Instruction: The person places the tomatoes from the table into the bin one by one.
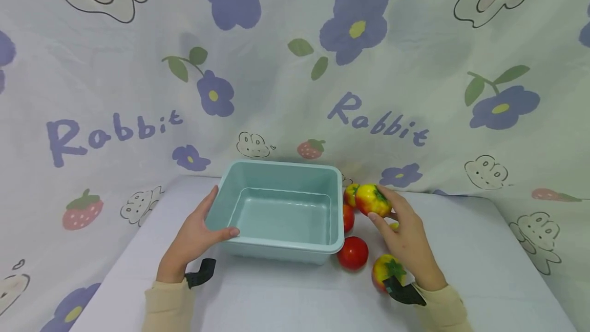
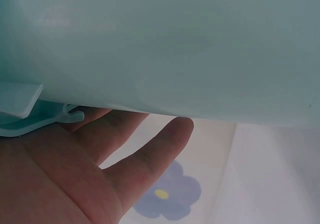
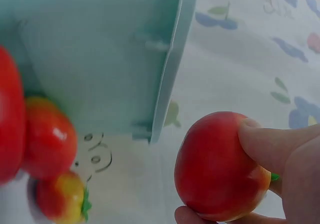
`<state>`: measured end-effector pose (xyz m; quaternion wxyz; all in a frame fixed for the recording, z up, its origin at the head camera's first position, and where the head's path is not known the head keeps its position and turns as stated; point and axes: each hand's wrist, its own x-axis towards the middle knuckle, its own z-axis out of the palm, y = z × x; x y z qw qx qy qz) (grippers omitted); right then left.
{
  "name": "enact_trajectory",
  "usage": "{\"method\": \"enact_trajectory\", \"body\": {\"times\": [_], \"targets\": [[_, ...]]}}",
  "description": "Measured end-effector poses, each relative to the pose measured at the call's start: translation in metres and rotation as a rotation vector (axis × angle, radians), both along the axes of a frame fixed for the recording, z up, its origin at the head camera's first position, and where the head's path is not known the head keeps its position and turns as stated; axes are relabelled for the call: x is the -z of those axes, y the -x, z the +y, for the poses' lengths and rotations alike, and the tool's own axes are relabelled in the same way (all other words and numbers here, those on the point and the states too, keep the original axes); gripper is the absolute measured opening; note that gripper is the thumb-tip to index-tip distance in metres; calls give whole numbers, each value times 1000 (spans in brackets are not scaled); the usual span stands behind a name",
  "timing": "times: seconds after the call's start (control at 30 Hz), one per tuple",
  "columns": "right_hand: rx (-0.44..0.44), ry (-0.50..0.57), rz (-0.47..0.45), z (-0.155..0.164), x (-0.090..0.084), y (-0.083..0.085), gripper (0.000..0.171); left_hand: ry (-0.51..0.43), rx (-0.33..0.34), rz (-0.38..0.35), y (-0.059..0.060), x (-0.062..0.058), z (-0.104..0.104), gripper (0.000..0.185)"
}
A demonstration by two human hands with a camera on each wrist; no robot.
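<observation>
Gripping a red-and-yellow round plastic fruit with a green leafy cap (image 1: 372, 200), the right hand (image 1: 407, 242) has its thumb and fingers curled round it just beside the far right corner of the pale teal rectangular plastic tub (image 1: 282, 242). In the right wrist view the same fruit (image 3: 220, 173) looks glossy and mostly red, shading to yellow near a bit of green at the stem, with a fingertip (image 3: 260, 139) pressed on its upper side and another below.

The left hand (image 1: 195, 237) holds the tub's near left corner: the thumb lies over the rim and the fingers run along the outer wall. From the left wrist, the palm (image 2: 60, 179) sits under the tub's smooth wall (image 2: 175, 44), fingers fairly straight against it.

The tub is hollow, with a rolled rim, rounded corners and small ribs under the lip, and it stands near the middle of the white tabletop (image 1: 286, 296).

Four more fruits lie to the tub's right: a plain red round one (image 1: 353, 253) at the near corner, a red-and-yellow one with a green cap (image 1: 386, 270) by the right wrist, and two small ones (image 1: 349, 208) against the tub's wall.

Behind hangs a pale printed cloth (image 1: 295, 65) with purple flowers, strawberries and rabbit outlines, bearing the purple word "Rabbit" twice.
</observation>
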<state>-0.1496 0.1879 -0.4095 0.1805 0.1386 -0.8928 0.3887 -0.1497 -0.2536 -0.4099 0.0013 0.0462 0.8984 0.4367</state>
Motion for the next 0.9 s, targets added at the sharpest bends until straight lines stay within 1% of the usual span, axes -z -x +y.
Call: {"method": "enact_trajectory", "body": {"times": [0.23,0.37,0.5,0.73,0.9], "targets": [[-54,53,51,-19,-3,0,62,11,-3,5,0,-1,0,118],[-63,82,39,-28,-4,-2,62,11,-2,3,0,0,0,117],[-78,76,30,-35,-5,-4,63,12,0,1,-1,0,1,117],[-100,77,74,-46,-3,-7,66,6,9,3,0,-2,1,117],[-122,109,71,-55,1,-9,68,6,10,-1,0,-1,1,117]]}}
